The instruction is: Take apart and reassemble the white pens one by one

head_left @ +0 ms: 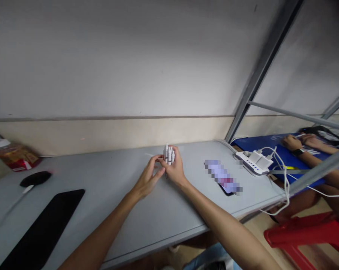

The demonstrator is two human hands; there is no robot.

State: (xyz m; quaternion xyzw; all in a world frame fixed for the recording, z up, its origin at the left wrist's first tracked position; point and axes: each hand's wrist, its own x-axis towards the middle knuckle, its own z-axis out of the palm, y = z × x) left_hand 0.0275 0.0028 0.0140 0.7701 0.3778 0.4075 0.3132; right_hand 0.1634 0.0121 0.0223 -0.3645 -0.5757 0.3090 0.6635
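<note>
My right hand [175,168] is closed around a small white cluster of pointed cylinders [168,153], which stands upright with narrow tips and thin dark bands. I cannot tell whether these are separate pens or parts of one small model. From the left, my left hand [151,178] meets the cluster's lower side. Its fingers are bent against it, close to my right thumb, and its own thumb points toward my right hand. Both hands are above the middle of the grey table [118,210]. The lower end of the cluster is hidden by my fingers.
Right of my hands lies a phone [224,178] with a blurred screen, then a white power strip [252,163] with cables. Left are a black mat [45,228], a dark oval charger [36,179] and a jar [16,153]. Another person's hands [300,142] rest beyond a metal post [259,71].
</note>
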